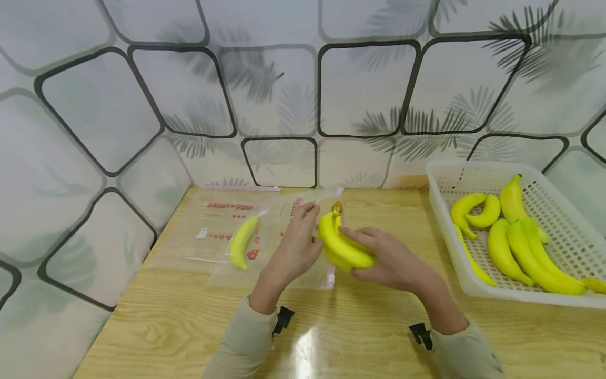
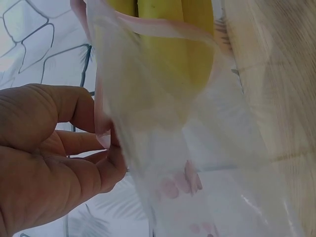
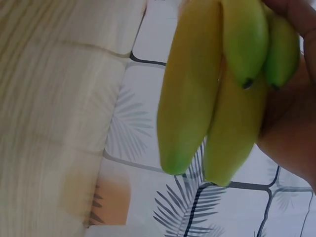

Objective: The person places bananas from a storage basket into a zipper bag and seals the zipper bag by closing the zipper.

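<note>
A bunch of yellow bananas [image 1: 344, 248] is held by my right hand [image 1: 390, 259], its fingers curled over the near side. In the right wrist view, several bananas [image 3: 190, 94] of that bunch point away, two short ones with dark tips. My left hand [image 1: 294, 246] pinches the pink zip edge of a clear zip bag [image 2: 237, 148] printed in red. In the left wrist view, the bananas [image 2: 163, 54] stand at the bag's mouth, their lower ends seen through its plastic. The left fingertips are partly hidden behind the bag's edge.
A second clear zip bag [image 1: 177, 247] lies flat at the left, overlapped by the first. A single banana [image 1: 243, 243] shows through the plastic there. On the right, a white perforated basket [image 1: 442, 221] holds several bananas [image 1: 530, 252]. A patterned wall backs the wooden table [image 1: 156, 321].
</note>
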`<state>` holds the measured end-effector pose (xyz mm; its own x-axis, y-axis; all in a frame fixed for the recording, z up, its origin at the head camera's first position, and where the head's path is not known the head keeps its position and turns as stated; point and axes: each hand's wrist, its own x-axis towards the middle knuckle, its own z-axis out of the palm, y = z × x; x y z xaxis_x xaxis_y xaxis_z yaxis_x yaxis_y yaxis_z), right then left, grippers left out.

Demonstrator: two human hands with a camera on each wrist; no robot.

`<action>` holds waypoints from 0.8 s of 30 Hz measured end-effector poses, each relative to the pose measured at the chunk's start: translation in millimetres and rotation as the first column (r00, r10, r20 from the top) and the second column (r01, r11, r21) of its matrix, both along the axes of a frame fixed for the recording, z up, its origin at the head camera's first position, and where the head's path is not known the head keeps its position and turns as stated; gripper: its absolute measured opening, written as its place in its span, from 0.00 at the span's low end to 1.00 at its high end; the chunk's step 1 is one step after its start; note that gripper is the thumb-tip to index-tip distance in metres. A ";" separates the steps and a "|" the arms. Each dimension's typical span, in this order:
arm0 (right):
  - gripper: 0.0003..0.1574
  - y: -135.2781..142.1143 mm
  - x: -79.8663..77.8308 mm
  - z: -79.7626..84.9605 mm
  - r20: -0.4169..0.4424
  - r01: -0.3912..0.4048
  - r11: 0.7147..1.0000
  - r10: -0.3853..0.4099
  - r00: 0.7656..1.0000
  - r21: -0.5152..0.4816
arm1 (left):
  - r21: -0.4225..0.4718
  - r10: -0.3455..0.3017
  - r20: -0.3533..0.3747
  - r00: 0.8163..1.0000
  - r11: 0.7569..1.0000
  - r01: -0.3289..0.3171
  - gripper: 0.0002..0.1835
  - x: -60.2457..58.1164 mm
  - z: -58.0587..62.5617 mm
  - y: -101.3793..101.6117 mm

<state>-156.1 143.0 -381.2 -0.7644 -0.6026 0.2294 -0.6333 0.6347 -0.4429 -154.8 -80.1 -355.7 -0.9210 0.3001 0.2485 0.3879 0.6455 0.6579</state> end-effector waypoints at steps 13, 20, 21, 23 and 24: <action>0.62 -12.0 -9.7 -4.6 0.226 0.060 0.994 -0.037 0.973 -0.096 | -0.005 0.007 -0.012 1.000 1.000 -0.007 0.34 -2.2 -1.3 0.5; 0.58 -13.7 -13.0 -7.3 0.082 0.066 0.997 -0.062 0.995 -0.043 | 0.018 0.006 -0.051 0.999 1.000 -0.005 0.35 -1.4 0.2 -0.9; 0.58 -13.8 -13.4 -7.6 0.041 0.074 0.997 -0.073 0.996 -0.023 | 0.021 0.003 -0.054 0.999 1.000 -0.002 0.34 -1.2 0.9 -1.0; 0.55 -13.6 -14.0 -8.7 -0.010 0.087 0.996 -0.086 0.996 0.009 | 0.028 -0.005 -0.043 0.999 1.000 0.006 0.35 -0.6 2.1 -0.8; 0.53 -13.4 -14.2 -9.3 -0.022 0.092 0.996 -0.091 0.996 0.020 | 0.030 -0.009 -0.038 0.999 1.000 0.010 0.34 -0.3 2.4 -0.7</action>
<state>-170.3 129.7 -390.6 -0.8116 -0.5351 0.2344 -0.5812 0.6993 -0.4161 -155.1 -80.8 -353.3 -0.9077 0.3012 0.2922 0.4192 0.6218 0.6615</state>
